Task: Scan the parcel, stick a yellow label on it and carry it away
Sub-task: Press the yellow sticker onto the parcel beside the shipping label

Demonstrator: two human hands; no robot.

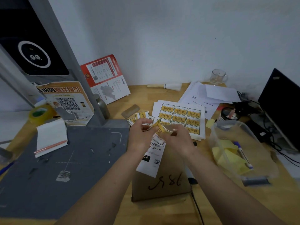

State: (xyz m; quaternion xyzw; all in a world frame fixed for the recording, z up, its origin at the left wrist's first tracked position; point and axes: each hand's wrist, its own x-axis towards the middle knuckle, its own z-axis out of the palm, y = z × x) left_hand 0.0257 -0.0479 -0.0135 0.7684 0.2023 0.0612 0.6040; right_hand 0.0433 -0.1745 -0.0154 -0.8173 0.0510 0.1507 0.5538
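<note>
Nearest the camera, a cardboard parcel lies on the wooden surface, beside the grey scanner base, its white shipping label facing up. Just above it, the left hand and right hand both pinch a curled yellow label, apparently peeling it from its backing. Beyond them lies the sheet of yellow labels. The labelling step seems underway; next, the freed label must be pressed flat onto the parcel.

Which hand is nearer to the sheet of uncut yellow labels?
Right. The right hand hovers against the sheet of yellow labels, overlapping its near corner; the left hand is further left, beside the loose cut labels. Both pinch one yellow label.
</note>
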